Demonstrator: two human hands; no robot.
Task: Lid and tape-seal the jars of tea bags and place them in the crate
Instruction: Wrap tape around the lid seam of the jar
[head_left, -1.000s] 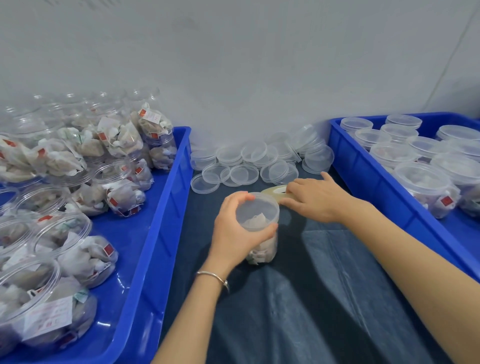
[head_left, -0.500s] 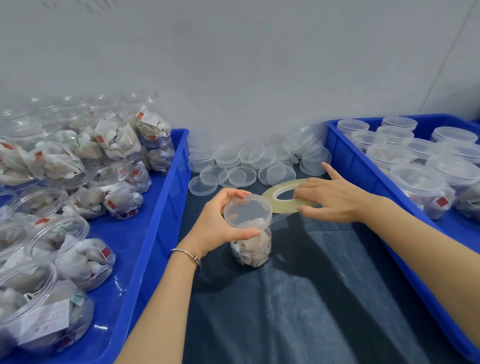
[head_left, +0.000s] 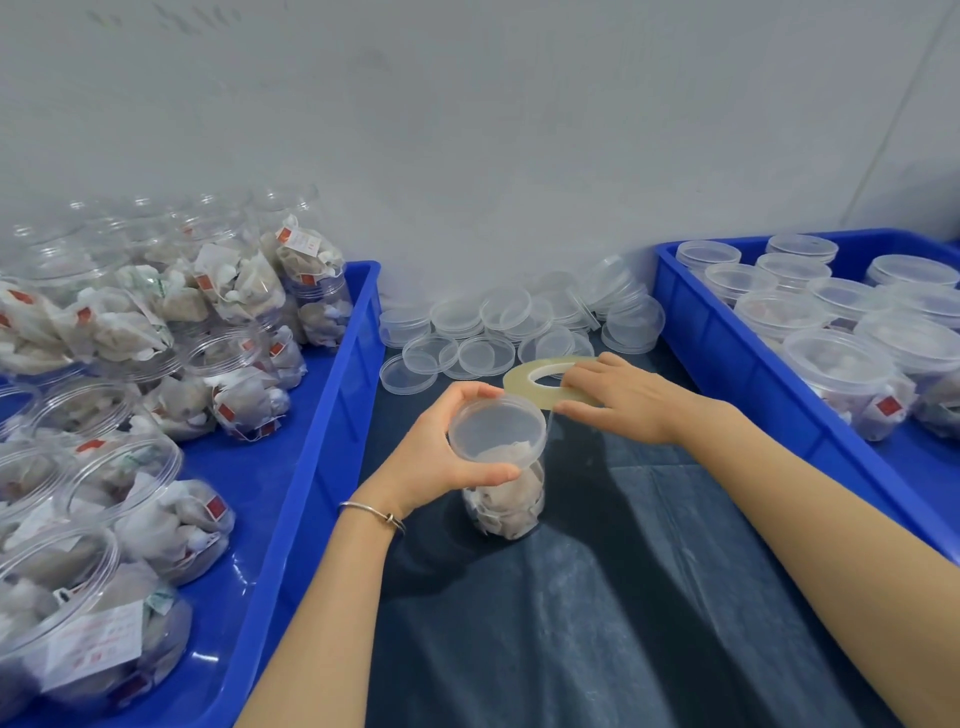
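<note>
- On the dark cloth (head_left: 649, 597), nearest to the person, stands one jar (head_left: 506, 499) of tea bags with its lid (head_left: 497, 427) already on.
- The left hand (head_left: 441, 457) grips the lid rim, thumb and fingers curled around it.
- The right hand (head_left: 618, 397) holds the tape roll (head_left: 540, 382) just beside the lid; a strip seems to run from roll to jar, so I judge the sealing is only beginning.
- The left crate (head_left: 322, 467) holds many open jars, not yet lidded: much work is left.
- The right crate (head_left: 737, 358) holds lidded jars, probably finished.
- Spare lids (head_left: 498, 332) lie by the wall.
</note>
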